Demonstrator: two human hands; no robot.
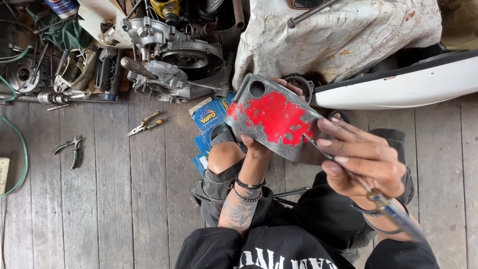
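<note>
My left hand [259, 147] grips the lower edge of a curved grey metal cover [271, 117] with patchy red paint and a round hole near its top left. My right hand [363, 157] holds a thin tool with a blue handle [393, 211] like a pen, its metal tip resting on the cover's right side where the red paint ends. The cover is held up over my knees, which show through torn black trousers.
An engine casing [169, 55] and loose metal parts lie at the top left. Yellow-handled pliers [144, 123] and dark pliers [71, 149] lie on the wooden plank floor. Blue boxes [209, 117] sit under my knee. A white panel [398, 84] and a stained cloth [338, 35] are at the upper right.
</note>
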